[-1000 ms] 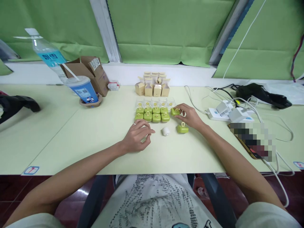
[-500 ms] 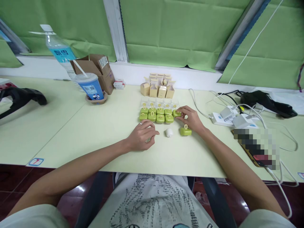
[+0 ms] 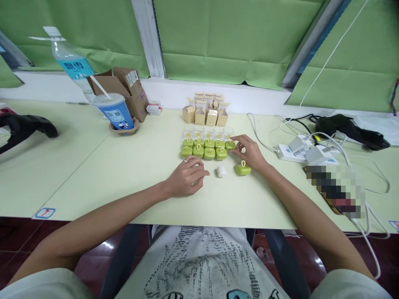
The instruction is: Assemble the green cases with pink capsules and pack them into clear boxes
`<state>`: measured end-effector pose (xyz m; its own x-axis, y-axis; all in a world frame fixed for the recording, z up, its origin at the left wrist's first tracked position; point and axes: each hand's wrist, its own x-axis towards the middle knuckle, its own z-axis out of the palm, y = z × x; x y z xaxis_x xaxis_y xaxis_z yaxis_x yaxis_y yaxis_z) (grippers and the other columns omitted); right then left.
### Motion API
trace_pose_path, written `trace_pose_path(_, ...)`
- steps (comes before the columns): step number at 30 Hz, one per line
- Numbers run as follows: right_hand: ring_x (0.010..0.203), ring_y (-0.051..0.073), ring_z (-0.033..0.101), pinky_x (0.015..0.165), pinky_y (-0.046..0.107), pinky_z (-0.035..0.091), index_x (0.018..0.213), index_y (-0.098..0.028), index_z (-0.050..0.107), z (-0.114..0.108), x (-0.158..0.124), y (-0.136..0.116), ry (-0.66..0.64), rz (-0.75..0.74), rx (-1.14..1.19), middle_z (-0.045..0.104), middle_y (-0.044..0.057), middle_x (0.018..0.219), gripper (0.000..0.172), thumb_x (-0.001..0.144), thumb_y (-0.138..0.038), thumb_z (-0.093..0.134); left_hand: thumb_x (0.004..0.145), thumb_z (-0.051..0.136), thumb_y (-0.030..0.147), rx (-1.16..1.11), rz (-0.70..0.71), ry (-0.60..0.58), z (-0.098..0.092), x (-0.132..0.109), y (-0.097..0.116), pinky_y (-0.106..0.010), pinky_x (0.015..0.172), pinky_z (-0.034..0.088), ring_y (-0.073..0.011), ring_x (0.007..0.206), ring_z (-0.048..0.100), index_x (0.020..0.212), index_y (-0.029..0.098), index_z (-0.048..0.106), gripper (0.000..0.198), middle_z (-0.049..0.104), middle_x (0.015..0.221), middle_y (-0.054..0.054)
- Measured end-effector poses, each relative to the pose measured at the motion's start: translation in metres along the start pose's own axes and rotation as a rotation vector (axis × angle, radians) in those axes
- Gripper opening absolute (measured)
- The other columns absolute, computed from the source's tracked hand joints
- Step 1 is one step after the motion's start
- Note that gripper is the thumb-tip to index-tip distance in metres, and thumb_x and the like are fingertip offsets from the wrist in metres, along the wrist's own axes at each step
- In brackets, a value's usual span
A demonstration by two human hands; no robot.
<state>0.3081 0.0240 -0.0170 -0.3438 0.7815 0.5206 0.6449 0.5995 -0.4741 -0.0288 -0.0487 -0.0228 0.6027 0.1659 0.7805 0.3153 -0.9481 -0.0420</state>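
Small glossy green cases (image 3: 209, 153) with pale yellow loop handles stand in two rows on the table. My right hand (image 3: 249, 153) is at the right end of the back row, thumb and fingers apart around the end case (image 3: 230, 144); light contact cannot be ruled out. My left hand (image 3: 188, 177), a ring on one finger, rests on the table before the rows, loosely curled with thumb and index finger apart, holding nothing. Between my hands lie a small white rounded object (image 3: 221, 172) and a separate green case (image 3: 243, 169) with its loop upright.
Clear plastic pieces with yellow marks (image 3: 208, 133) line up behind the cases, then small open cardboard boxes (image 3: 200, 116). Left are a blue cup (image 3: 116, 114), a carton (image 3: 137, 97) and a bottle (image 3: 73, 66). Right are a power strip (image 3: 285, 153), cables and a blurred phone (image 3: 333, 189).
My right thumb and fingers have spread apart at the end case, which now sits in line with the back row. My left hand stays put. The view has shifted slightly.
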Motion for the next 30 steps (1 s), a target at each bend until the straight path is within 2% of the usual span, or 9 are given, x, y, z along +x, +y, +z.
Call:
trace_pose_path(3, 0.081, 0.023, 0.071, 0.083, 0.047, 0.069, 0.133, -0.022, 0.077, -0.002, 0.001, -0.003, 0.006, 0.014, 0.017, 0.073, 0.015, 0.122, 0.055, 0.104, -0.067, 0.070, 0.098, 0.064, 0.006, -0.031, -0.023, -0.076, 0.000, 0.000, 0.002, -0.045, 0.086, 0.059, -0.0267, 0.102, 0.072, 0.121, 0.018, 0.069, 0.027, 0.078, 0.104, -0.008)
trace_pose_path(6, 0.082, 0.023, 0.073, 0.078, 0.043, 0.066, 0.125, -0.022, 0.076, -0.009, 0.002, -0.008, 0.058, 0.051, 0.001, 0.075, 0.015, 0.121, 0.058, 0.106, -0.074, 0.063, 0.106, 0.065, 0.017, -0.120, -0.032, -0.231, 0.003, -0.001, 0.006, -0.055, 0.111, 0.064, -0.0342, 0.138, 0.068, 0.143, 0.015, 0.065, 0.038, 0.071, 0.146, -0.022)
trace_pose_path(9, 0.076, 0.022, 0.070, 0.072, 0.041, 0.059, 0.103, -0.023, 0.072, -0.025, 0.001, -0.018, 0.064, 0.117, -0.064, 0.076, 0.012, 0.105, 0.054, 0.108, -0.074, 0.057, 0.111, 0.067, 0.035, -0.193, -0.016, -0.414, 0.008, -0.001, 0.008, -0.067, 0.134, 0.050, -0.0418, 0.174, 0.037, 0.170, 0.020, 0.048, 0.064, 0.044, 0.181, -0.023)
trace_pose_path(12, 0.074, 0.023, 0.070, 0.071, 0.039, 0.054, 0.092, -0.024, 0.070, -0.046, -0.005, -0.030, -0.251, 0.153, -0.079, 0.078, 0.007, 0.092, 0.050, 0.104, -0.073, 0.066, 0.111, 0.069, 0.043, -0.231, -0.039, -0.506, 0.012, -0.003, 0.007, -0.070, 0.139, 0.043, -0.0449, 0.180, 0.021, 0.179, 0.025, 0.039, 0.076, 0.026, 0.191, -0.020)
trace_pose_path(17, 0.088, 0.026, 0.078, 0.076, 0.041, 0.065, 0.123, -0.030, 0.082, -0.063, -0.015, -0.043, -0.688, 0.055, 0.151, 0.083, 0.008, 0.116, 0.050, 0.085, -0.060, 0.093, 0.109, 0.073, 0.044, -0.260, -0.118, -0.552, 0.013, -0.006, 0.004, -0.064, 0.133, 0.053, -0.0444, 0.172, 0.041, 0.176, 0.028, 0.046, 0.075, 0.028, 0.189, -0.022)
trace_pose_path(21, 0.090, 0.022, 0.080, 0.077, 0.038, 0.068, 0.128, -0.032, 0.084, -0.062, -0.014, -0.047, -0.735, 0.026, 0.285, 0.085, 0.005, 0.121, 0.038, 0.095, -0.050, 0.087, 0.110, 0.072, 0.037, -0.240, -0.099, -0.467, 0.015, -0.006, 0.004, -0.060, 0.126, 0.059, -0.0407, 0.161, 0.054, 0.167, 0.022, 0.057, 0.061, 0.049, 0.176, -0.025)
trace_pose_path(24, 0.088, 0.019, 0.080, 0.076, 0.037, 0.070, 0.137, -0.030, 0.081, -0.055, -0.012, -0.054, -0.696, 0.072, 0.484, 0.084, 0.005, 0.119, 0.041, 0.099, -0.048, 0.085, 0.110, 0.072, 0.032, -0.231, -0.073, -0.333, 0.016, -0.003, 0.004, -0.055, 0.113, 0.066, -0.0346, 0.140, 0.068, 0.140, 0.020, 0.074, 0.033, 0.066, 0.153, -0.022)
trace_pose_path(27, 0.077, 0.016, 0.079, 0.076, 0.037, 0.071, 0.136, -0.028, 0.078, -0.036, -0.013, -0.064, -0.513, 0.211, 0.764, 0.080, 0.001, 0.103, 0.042, 0.101, -0.048, 0.086, 0.109, 0.074, 0.028, -0.189, -0.071, -0.198, 0.014, 0.000, 0.002, -0.050, 0.098, 0.069, -0.0282, 0.119, 0.073, 0.112, 0.019, 0.074, 0.009, 0.073, 0.134, -0.016)
trace_pose_path(30, 0.081, 0.019, 0.082, 0.080, 0.040, 0.073, 0.134, -0.027, 0.076, -0.008, -0.016, -0.075, -0.315, 0.336, 1.032, 0.075, -0.001, 0.098, 0.048, 0.097, -0.055, 0.089, 0.108, 0.074, 0.022, -0.151, -0.071, -0.044, 0.007, 0.002, -0.001, -0.046, 0.094, 0.069, -0.0258, 0.116, 0.074, 0.107, 0.020, 0.070, 0.005, 0.075, 0.130, -0.014)
